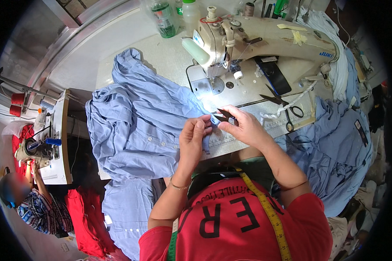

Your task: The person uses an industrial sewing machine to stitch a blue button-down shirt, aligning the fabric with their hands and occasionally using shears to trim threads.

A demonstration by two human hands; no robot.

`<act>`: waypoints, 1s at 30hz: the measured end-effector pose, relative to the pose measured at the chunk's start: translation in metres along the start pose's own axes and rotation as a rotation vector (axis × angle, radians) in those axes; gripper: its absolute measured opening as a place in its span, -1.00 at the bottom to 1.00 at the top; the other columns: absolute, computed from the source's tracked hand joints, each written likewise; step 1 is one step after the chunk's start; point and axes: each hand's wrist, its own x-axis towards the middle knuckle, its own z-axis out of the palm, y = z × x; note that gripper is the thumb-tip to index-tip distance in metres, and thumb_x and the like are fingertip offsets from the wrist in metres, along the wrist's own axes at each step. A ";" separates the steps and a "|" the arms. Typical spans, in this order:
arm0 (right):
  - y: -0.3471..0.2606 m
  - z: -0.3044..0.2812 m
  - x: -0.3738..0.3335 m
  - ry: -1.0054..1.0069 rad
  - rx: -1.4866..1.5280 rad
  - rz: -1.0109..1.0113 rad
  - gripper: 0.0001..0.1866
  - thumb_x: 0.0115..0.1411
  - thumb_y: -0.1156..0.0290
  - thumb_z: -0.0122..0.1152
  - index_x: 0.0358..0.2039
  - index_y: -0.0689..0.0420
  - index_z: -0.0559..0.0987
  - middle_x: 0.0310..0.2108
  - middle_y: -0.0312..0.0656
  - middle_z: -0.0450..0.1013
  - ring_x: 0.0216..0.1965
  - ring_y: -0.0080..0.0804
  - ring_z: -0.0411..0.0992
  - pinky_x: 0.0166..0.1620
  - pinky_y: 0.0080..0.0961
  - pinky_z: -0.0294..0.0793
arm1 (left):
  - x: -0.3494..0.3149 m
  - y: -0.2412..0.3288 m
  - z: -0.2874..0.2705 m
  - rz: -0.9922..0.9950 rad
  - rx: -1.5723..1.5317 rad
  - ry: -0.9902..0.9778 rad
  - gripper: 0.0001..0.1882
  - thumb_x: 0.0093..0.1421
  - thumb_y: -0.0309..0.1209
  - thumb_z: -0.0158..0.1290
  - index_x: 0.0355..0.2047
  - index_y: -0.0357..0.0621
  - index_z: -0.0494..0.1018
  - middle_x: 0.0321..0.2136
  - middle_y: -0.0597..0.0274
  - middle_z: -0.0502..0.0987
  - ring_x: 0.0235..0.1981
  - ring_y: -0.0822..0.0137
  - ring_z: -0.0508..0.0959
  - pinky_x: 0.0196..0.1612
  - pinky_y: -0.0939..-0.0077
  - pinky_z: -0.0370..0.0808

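My right hand (246, 127) is closed around small black thread snips (224, 115), their blades pointing left toward my other hand. My left hand (193, 134) pinches the edge of a light blue button-up shirt (139, 111), close to the blade tips. Most of that shirt lies rumpled to the left across the sewing table (159, 52), with pale buttons along its front. Just beyond my hands is the lit needle area of a beige sewing machine (270, 37). Whether the blades touch cloth or a thread is too small to tell.
Black-handled scissors (288, 114) and a dark phone (274, 76) lie right of the needle. More blue garments (335, 148) heap at the right. Bottles (191, 17) stand behind the machine. At far left, a co-worker (39, 209) sits at another machine beside red cloth (85, 222).
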 end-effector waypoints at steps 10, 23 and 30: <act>-0.005 -0.016 0.010 0.033 -0.574 -0.400 -0.75 0.09 0.26 0.26 -0.24 0.06 0.51 -0.45 -0.18 0.52 -0.43 -0.16 0.51 -0.33 -0.25 0.47 | -0.006 0.005 0.007 0.275 0.459 -0.057 -0.88 0.32 -0.47 -0.02 -0.27 -0.31 0.42 -0.08 0.02 0.51 -0.13 0.30 0.49 -0.05 0.50 0.41; 0.008 -0.006 0.010 0.182 -0.645 -0.484 -0.81 0.16 0.23 0.20 -0.32 0.03 0.46 -0.49 -0.25 0.47 -0.47 -0.24 0.47 -0.36 -0.33 0.44 | -0.009 0.010 0.011 0.394 0.583 -0.107 -0.92 0.26 -0.53 0.03 -0.32 -0.32 0.42 0.08 -0.04 0.37 -0.07 0.18 0.47 0.00 0.41 0.41; 0.010 -0.004 0.009 0.184 -0.601 -0.464 -0.81 0.20 0.22 0.17 -0.31 0.05 0.46 -0.49 -0.20 0.48 -0.47 -0.21 0.48 -0.37 -0.31 0.43 | -0.011 0.013 0.013 0.381 0.565 -0.111 -0.94 0.25 -0.55 0.02 -0.32 -0.31 0.43 0.09 -0.06 0.36 -0.06 0.13 0.48 0.01 0.37 0.42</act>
